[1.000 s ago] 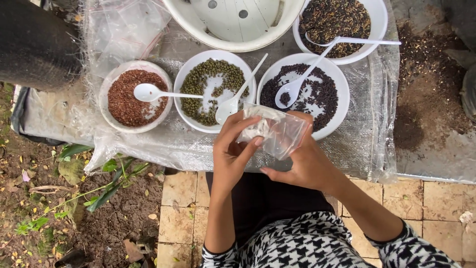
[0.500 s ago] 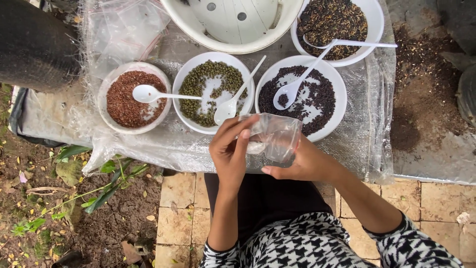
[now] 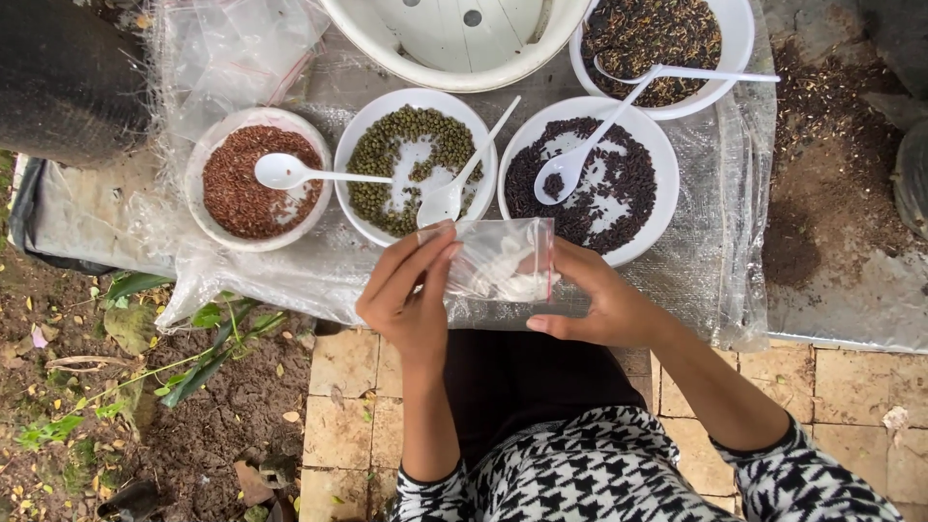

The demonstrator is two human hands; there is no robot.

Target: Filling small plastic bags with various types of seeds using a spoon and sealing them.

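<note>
- I've turned the clear zip bag (image 3: 503, 261) level since a second ago; it sits mid-frame.
- My left hand (image 3: 411, 295) and right hand (image 3: 599, 304) pinch its sides.
- Tilting it risks spilling the white grains.

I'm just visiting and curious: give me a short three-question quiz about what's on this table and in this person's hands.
1. True or false: both hands hold the clear plastic bag.
2. Which bowl holds the reddish-brown grains? A) the leftmost B) the middle C) the top right
3. How many white spoons lie in the bowls?

Key:
1. True: the left hand and right hand grip it from either side.
2. A; the green seeds fill the middle bowl.
3. Four, one in each filled bowl.
</note>
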